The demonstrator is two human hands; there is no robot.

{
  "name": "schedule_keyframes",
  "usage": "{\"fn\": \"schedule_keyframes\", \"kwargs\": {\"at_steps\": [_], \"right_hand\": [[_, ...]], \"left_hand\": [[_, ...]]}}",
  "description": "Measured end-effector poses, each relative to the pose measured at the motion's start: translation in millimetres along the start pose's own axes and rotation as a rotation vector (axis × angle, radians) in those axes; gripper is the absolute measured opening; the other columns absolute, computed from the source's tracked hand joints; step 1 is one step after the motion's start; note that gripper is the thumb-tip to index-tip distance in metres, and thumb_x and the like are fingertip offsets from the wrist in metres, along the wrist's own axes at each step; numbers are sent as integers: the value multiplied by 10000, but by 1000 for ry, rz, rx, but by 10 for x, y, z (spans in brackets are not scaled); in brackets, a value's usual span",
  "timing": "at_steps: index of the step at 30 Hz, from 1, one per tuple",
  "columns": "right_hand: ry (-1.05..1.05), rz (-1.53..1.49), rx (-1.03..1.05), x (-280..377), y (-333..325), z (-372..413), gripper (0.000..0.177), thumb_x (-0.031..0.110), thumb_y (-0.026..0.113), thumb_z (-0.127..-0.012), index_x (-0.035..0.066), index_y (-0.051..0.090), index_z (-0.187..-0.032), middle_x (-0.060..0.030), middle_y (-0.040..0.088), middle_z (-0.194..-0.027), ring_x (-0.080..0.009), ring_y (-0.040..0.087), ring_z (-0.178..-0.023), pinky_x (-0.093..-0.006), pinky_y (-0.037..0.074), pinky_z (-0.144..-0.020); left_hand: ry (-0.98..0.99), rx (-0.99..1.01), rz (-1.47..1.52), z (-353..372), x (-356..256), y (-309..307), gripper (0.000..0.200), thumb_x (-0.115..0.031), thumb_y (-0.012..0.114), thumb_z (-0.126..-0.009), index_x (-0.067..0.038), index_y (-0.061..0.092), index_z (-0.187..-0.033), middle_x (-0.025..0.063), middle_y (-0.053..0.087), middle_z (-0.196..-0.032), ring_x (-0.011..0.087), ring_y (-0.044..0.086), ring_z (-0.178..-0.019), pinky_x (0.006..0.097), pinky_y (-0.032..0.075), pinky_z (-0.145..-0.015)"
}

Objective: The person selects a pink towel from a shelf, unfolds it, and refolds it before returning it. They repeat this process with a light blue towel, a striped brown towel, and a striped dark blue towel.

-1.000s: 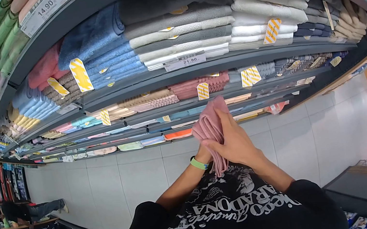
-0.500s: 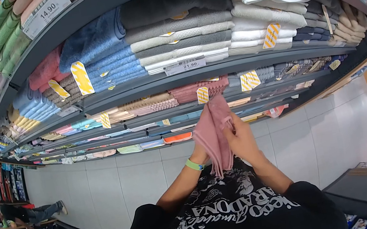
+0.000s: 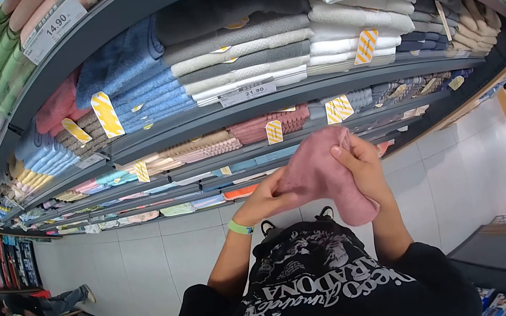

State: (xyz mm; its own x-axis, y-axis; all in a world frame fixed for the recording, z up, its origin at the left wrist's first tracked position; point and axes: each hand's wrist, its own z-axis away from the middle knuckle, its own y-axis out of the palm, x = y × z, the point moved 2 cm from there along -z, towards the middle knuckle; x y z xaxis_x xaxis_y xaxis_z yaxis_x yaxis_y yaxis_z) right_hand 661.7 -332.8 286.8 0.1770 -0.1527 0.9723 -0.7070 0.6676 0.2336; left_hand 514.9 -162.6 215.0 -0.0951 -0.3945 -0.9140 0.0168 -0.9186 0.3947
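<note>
Head view: pink cloth (image 3: 313, 167) in two-handed grip

Left hand (image 3: 265, 199), with green wristband (image 3: 240, 227), grips the left edge. Cloth hangs before the lower shelves (image 3: 226, 158). Right hand (image 3: 363, 167) pinches the upper right edge, thumb on top.

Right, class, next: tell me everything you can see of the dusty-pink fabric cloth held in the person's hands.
The dusty-pink fabric cloth looks plain, soft and matte, with no print visible. It is crumpled and partly bunched, its full shape hidden by folds. The bare left hand holds its left end; the bare right hand grips its upper right, thumb on top. A rounded fold hangs below the right hand. It is held in the air, in front of the shelves.
</note>
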Motion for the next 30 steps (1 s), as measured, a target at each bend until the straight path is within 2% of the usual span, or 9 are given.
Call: {"fn": "schedule_keyframes", "kwargs": {"at_steps": [5,7,11,17,19,23,25,29,30], "right_hand": [[45,61,132,88,83,-41,271,147,632,-954,-50,616,-1140,-15,641,-990,-61,548,-896,-240,477,-796],[113,109,281,102,70,-42,263,145,656,-937,-52,624,-1108,-6,636,-933,-59,545,-864,-239,476,-764],[81,226,404,74,45,-85,255,135,681,-912,-46,634,-1086,5,626,-886,-55,538,-836,-240,474,-738],[155,19,483,64,93,-148,338,180,676,-912,-40,614,-1161,-53,661,-963,-89,602,-883,-252,493,-796],[215,-448,401,-32,78,-171,512,352,623,-954,-46,558,-1270,-140,661,-1125,-188,643,-1025,-305,502,-907],[293,-746,396,-137,64,-44,681,507,557,-958,-46,497,-1351,-188,616,-1258,-273,613,-1157,-369,477,-997],[204,-889,223,-390,-76,-6,774,569,553,-937,-45,451,-1397,-209,594,-1302,-307,587,-1211,-404,458,-1027],[98,-842,330,-417,-43,87,680,437,647,-931,-50,472,-1373,-174,605,-1289,-247,600,-1181,-374,470,-1007],[95,-523,235,-388,-30,78,601,344,690,-913,-53,516,-1329,-146,634,-1234,-206,618,-1113,-344,492,-954]], "left_hand": [[-76,16,-170,-78,-111,46,676,-196,846,-780,14,529,-1339,77,643,-1203,121,585,-1076,305,474,-960],[-90,17,-521,-100,-194,33,537,-208,865,-756,22,638,-1185,65,696,-1067,111,611,-971,296,496,-886],[3,23,-586,-69,-442,188,461,-212,861,-762,27,672,-1108,68,709,-994,100,611,-937,283,498,-849],[-45,-19,-353,-27,-471,306,387,-168,802,-831,33,663,-1131,65,696,-1039,112,608,-960,286,497,-865],[83,-138,-171,-3,-559,359,304,-192,740,-893,47,678,-1071,58,701,-1019,113,618,-938,271,503,-834],[189,-229,31,-7,-471,240,304,-137,711,-911,38,638,-1149,62,683,-1089,125,618,-990,286,503,-879],[289,-395,202,1,-504,223,375,-107,705,-908,26,575,-1234,80,656,-1159,136,611,-1050,300,495,-925],[321,-481,224,-20,-478,142,445,-94,711,-902,19,519,-1287,93,628,-1209,155,600,-1101,310,489,-952],[315,-480,208,-22,-465,128,443,-86,707,-901,20,516,-1286,97,625,-1212,158,599,-1103,312,493,-941]]}}
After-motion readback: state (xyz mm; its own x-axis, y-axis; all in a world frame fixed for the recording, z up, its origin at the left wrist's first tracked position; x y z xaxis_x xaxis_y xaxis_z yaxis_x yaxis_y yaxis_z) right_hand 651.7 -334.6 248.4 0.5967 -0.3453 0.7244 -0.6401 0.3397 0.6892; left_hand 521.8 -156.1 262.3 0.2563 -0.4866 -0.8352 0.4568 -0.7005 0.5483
